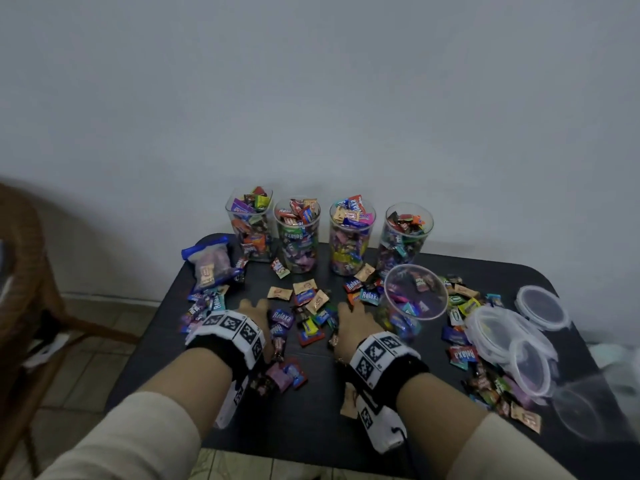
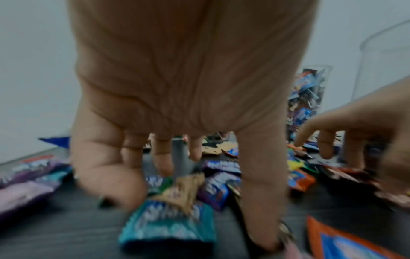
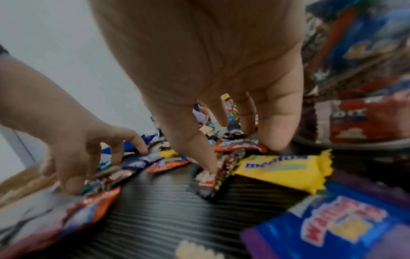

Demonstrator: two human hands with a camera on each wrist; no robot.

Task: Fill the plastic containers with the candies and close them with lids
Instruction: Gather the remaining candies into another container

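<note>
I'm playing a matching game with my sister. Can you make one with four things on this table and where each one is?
Things:
1. square jar
2. zip bag
3. stack of lids
4. part-full jar

Places:
A. right side of the table, near the edge
B. left end of the back row
C. just right of the right hand
D. back left corner, lying down

Pairs: 1-B, 2-D, 3-A, 4-C

A home room: wicker chair (image 1: 20, 258), tiled floor (image 1: 104, 327), plain wall (image 1: 311, 98).
</note>
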